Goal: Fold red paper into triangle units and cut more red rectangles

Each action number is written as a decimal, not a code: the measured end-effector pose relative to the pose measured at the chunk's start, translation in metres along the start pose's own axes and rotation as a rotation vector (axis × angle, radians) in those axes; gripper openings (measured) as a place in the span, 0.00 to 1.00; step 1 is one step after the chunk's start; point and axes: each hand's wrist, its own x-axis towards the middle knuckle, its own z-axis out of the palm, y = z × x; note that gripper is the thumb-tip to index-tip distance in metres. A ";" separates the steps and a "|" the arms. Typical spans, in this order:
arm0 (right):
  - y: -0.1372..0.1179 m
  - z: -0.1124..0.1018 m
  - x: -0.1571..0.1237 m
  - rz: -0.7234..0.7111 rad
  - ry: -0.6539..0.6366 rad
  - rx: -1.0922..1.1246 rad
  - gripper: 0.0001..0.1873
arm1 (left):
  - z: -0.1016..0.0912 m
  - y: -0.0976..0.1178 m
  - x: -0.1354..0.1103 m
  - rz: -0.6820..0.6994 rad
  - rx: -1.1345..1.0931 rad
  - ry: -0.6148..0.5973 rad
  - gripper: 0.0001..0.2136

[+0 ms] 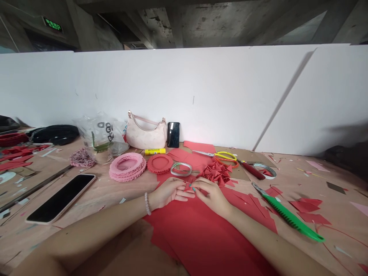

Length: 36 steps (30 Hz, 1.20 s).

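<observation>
My left hand [169, 193] and my right hand [211, 197] meet low in the middle of the view. Their fingertips pinch a small folded piece of red paper [189, 187], and the fingers partly hide it. Beneath both hands lies a large sheet of red paper [201, 239], with cut edges on its right side. Just beyond my right hand is a heap of folded red paper triangles [215, 173]. A red scalloped paper ring [160, 164] sits beyond my left hand, and a stack of pink scalloped rings [127, 167] lies further left.
On the wooden table [86, 184] lie a green-handled craft knife [290, 216], yellow-handled scissors [218, 155], a glue stick [155, 151] and a large phone [60, 198]. A pale handbag [146, 132], a plastic bag [100, 136] and another phone [173, 135] stand against a white partition [184, 92].
</observation>
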 end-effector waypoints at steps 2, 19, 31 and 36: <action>0.000 0.000 0.000 0.007 -0.009 0.016 0.10 | -0.001 0.000 0.000 0.004 0.033 -0.021 0.13; 0.008 -0.001 0.001 0.255 -0.033 0.170 0.08 | -0.005 0.001 -0.002 -0.051 0.015 -0.139 0.13; 0.003 -0.004 0.003 0.289 -0.068 0.166 0.11 | -0.002 0.001 -0.002 -0.033 0.282 -0.175 0.12; 0.007 0.001 0.000 0.269 -0.057 0.125 0.10 | 0.005 -0.001 -0.004 -0.005 0.376 -0.107 0.11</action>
